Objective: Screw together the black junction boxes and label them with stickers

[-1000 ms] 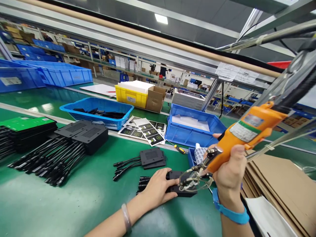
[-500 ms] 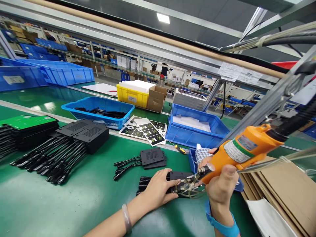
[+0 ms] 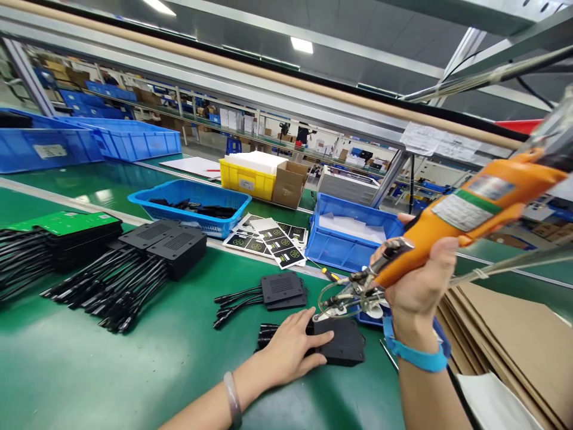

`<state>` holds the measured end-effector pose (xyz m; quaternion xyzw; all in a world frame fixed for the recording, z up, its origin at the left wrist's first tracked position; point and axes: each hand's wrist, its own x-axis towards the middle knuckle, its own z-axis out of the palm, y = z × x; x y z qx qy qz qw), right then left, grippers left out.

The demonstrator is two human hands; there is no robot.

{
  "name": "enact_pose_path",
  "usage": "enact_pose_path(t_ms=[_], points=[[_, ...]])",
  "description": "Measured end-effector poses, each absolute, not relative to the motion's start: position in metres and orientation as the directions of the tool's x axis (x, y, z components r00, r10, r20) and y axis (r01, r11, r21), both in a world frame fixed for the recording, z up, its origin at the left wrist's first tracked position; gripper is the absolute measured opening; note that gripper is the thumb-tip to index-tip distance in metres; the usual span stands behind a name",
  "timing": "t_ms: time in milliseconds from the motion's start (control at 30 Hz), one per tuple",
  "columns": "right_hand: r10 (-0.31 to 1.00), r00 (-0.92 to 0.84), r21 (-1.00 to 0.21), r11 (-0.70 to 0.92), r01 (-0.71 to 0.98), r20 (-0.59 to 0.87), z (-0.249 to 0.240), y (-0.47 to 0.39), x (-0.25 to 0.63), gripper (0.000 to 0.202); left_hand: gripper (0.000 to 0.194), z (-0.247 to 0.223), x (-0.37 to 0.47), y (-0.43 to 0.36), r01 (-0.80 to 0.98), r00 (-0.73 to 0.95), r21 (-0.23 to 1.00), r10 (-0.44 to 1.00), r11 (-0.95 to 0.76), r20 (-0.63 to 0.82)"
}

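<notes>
My left hand (image 3: 293,346) lies with fingers spread on a flat black plastic box (image 3: 344,343), steadying its near-left side; the box's short cables (image 3: 267,335) stick out to the left under my wrist side. In my right hand (image 3: 421,280) is an orange power screwdriver (image 3: 470,206), gripped around its body and slanting down to the left. Its metal nose (image 3: 358,289), with thin clear tubing, hangs over the far edge of the box; whether it touches cannot be made out. Beyond my left hand lie black boxes with cables (image 3: 282,289), overlapping.
Stacked cabled black boxes (image 3: 176,245) and green-topped ones (image 3: 67,224) stand left. Behind are a blue basket (image 3: 201,224), label sheets (image 3: 280,242), a blue bin (image 3: 335,251) and a yellow-handled screwdriver (image 3: 330,275). Flat cardboard (image 3: 505,328) is stacked right.
My right hand has lifted the power screwdriver up and to the right, uncovering more of the black box. My left hand stays on the box, and the view has shifted slightly.
</notes>
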<state>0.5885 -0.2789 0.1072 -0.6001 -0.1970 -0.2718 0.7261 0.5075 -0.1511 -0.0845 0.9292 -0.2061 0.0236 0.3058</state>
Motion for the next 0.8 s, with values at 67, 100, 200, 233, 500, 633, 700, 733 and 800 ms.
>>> enact_pose_path(t_ms=[67,100,200,233,500,633,700,733,800], points=[[-0.132,0.811,-0.787,0.199,0.585,0.570,0.094,-0.271,0.596,0.059,0.054,-0.083,0.507,-0.150,-0.380,0.918,0.564,-0.373,-0.733,0.135],[-0.114,0.828,-0.801,0.214,0.559,0.548,0.087,-0.268,0.599,0.057,0.054,-0.082,0.507,-0.149,-0.374,0.920,0.565,-0.373,-0.736,0.123],[-0.097,0.844,-0.819,0.207,0.535,0.527,0.066,-0.261,0.605,0.056,0.054,-0.081,0.508,-0.150,-0.378,0.919,0.553,-0.374,-0.742,0.126],[-0.099,0.841,-0.818,0.198,0.540,0.531,0.061,-0.260,0.606,0.055,0.054,-0.080,0.509,-0.151,-0.380,0.919,0.548,-0.372,-0.745,0.133],[-0.057,0.816,-0.813,0.067,0.578,0.575,0.051,-0.256,0.602,0.051,0.055,-0.081,0.509,-0.153,-0.386,0.918,0.527,-0.372,-0.757,0.137],[-0.024,0.821,-0.818,0.074,0.571,0.571,0.047,-0.251,0.597,0.052,0.053,-0.080,0.510,-0.154,-0.376,0.923,0.502,-0.365,-0.779,0.124],[-0.009,0.824,-0.820,0.089,0.565,0.567,0.042,-0.249,0.594,0.051,0.053,-0.079,0.510,-0.154,-0.376,0.923,0.485,-0.362,-0.789,0.127],[-0.003,0.824,-0.820,0.096,0.564,0.567,0.040,-0.249,0.592,0.050,0.053,-0.079,0.509,-0.154,-0.378,0.923,0.482,-0.363,-0.790,0.127],[0.000,0.820,-0.816,0.109,0.568,0.572,0.040,-0.252,0.589,0.049,0.053,-0.077,0.508,-0.153,-0.377,0.922,0.490,-0.366,-0.786,0.122]])
